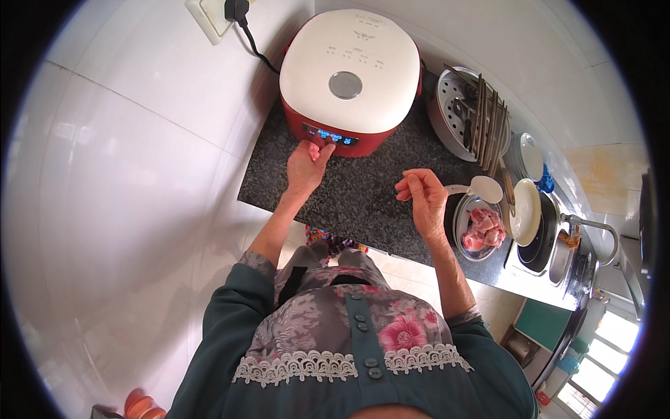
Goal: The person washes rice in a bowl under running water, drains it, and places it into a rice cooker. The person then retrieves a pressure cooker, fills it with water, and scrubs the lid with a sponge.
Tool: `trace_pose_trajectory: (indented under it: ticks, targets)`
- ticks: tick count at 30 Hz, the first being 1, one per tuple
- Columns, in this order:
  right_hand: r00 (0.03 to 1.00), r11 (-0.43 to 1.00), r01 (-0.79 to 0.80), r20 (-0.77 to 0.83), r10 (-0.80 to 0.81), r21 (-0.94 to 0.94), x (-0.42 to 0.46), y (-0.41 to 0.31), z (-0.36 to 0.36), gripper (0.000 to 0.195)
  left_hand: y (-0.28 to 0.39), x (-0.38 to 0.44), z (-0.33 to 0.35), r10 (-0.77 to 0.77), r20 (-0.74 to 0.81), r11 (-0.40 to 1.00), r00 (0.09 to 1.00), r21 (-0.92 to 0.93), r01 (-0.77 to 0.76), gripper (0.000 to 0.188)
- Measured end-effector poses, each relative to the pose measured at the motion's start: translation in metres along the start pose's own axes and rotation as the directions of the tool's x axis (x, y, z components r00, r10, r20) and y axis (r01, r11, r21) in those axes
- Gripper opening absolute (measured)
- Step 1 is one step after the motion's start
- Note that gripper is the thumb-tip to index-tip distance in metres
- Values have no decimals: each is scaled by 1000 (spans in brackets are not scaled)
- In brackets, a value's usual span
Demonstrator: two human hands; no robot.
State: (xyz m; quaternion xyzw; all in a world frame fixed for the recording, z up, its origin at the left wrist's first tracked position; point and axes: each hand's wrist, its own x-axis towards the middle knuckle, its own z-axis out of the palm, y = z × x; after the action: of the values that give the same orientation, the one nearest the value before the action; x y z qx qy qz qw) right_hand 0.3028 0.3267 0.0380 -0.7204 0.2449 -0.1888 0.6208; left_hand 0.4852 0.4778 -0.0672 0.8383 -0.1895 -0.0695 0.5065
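Observation:
A rice cooker with a white lid [348, 47] and a red body [379, 141] stands on a dark speckled countertop [356, 194]. Its front control panel [331, 135] glows with blue symbols. My left hand [308, 166] is at the panel's lower edge, thumb apart and some fingers curled under; the fingers hide part of the panel, and it holds nothing. Over the counter to the right, my right hand [426, 201] hangs with loosely bent fingers and no object in it. Beside that hand, a plate [473, 256] carries raw meat chunks [484, 229].
A steamer pot [442, 123] holding chopsticks [486, 125] stands right of the cooker. A white ladle [486, 189], stacked bowls [528, 154], a cream plate [526, 212] and a sink faucet [596, 225] lie farther right. A power cord [256, 47] runs from the wall socket [207, 18].

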Motion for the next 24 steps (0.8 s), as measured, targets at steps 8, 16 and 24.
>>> trace_pose_trajectory:
  ticks: [8,16,24]
  targets:
    - [998,999,-43,43,43,3,-7,6,3,17,0,2,-3,-4,50,1000,999,-6,5,43]
    - [985,988,-138,97,145,-71,0,8,24,13,-1,2,0,-10,27,998,1000,-63,12,40]
    - [968,974,-163,166,189,-159,-6,11,32,15,11,-4,0,-106,10,992,994,69,105,40]
